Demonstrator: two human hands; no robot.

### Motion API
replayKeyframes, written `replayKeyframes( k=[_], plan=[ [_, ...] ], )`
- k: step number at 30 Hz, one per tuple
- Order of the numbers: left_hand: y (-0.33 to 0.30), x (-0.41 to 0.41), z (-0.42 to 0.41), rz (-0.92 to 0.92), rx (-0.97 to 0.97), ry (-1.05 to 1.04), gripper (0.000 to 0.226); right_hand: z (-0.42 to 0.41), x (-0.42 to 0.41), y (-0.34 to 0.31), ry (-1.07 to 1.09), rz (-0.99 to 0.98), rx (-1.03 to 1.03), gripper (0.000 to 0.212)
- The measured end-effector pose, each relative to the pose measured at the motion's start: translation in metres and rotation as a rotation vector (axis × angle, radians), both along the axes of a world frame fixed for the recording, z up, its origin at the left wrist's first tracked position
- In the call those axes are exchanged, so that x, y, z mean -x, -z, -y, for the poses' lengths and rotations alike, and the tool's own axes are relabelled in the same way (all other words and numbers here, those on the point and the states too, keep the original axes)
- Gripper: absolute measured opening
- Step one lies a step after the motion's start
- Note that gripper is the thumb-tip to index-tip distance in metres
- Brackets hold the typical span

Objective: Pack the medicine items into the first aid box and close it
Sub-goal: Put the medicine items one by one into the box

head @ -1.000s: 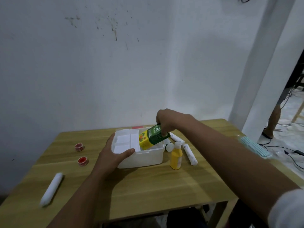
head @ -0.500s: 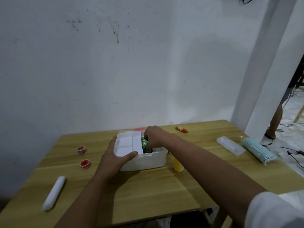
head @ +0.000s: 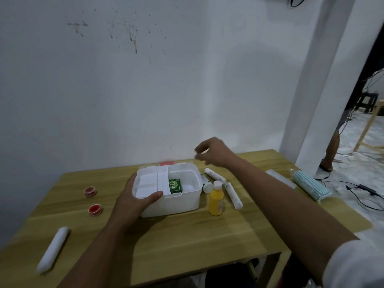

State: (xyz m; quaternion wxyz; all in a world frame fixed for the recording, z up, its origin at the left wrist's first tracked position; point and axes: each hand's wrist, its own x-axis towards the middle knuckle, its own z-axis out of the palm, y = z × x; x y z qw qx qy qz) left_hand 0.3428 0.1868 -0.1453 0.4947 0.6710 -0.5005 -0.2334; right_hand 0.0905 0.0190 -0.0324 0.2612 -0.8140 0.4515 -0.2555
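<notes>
A white first aid box point(head: 176, 201) stands open in the middle of the wooden table point(head: 187, 235). A green carton point(head: 175, 185) lies inside its main compartment. My left hand point(head: 133, 201) grips the box's front left corner, thumb over the rim. My right hand point(head: 212, 151) hovers empty above the box's far right corner, fingers loosely curled. Right of the box stand a yellow bottle point(head: 216, 199), a small white bottle point(head: 206, 183) and two white rolls point(head: 233, 195) point(head: 215, 174).
Two small red-lidded jars point(head: 90, 191) point(head: 95, 209) and a white roll point(head: 53, 249) lie on the left. A clear flat case point(head: 280, 178) and a pack of striped masks point(head: 311, 187) lie at the right edge. A person's leg point(head: 332, 148) stands beyond the pillar.
My right hand put the green carton into the box, let go of it and rose up to the right. My left hand stayed on the box.
</notes>
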Motion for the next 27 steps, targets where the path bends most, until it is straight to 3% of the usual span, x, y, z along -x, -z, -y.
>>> replayKeyframes(
  k=[2, 7, 13, 17, 21, 24, 27],
  plan=[
    [0.001, -0.001, -0.001, 0.001, 0.007, 0.006, 0.118, 0.016, 0.035, -0.002, 0.151, -0.073, 0.071, 0.025],
    [-0.003, 0.005, -0.001, -0.004, 0.034, 0.005, 0.111, 0.038, 0.122, 0.029, 0.438, -0.634, 0.031, 0.019],
    [-0.001, 0.003, 0.000, -0.001, 0.026, 0.001, 0.112, 0.041, 0.170, 0.071, 0.525, -0.924, -0.143, 0.043],
    [-0.001, 0.001, 0.000, -0.004, 0.010, -0.005, 0.115, 0.062, 0.172, 0.090, 0.507, -0.960, -0.181, 0.044],
    [0.000, 0.001, 0.000, 0.006, -0.002, 0.003, 0.116, 0.082, 0.169, 0.104, 0.491, -0.907, -0.225, 0.065],
    [0.000, 0.002, 0.000, 0.001, 0.000, 0.011, 0.114, 0.021, 0.144, 0.057, 0.391, -0.976, -0.229, 0.053],
    [0.000, 0.001, -0.001, 0.004, -0.010, -0.002, 0.120, 0.009, 0.138, 0.046, 0.358, -0.993, -0.220, 0.056]
  ],
)
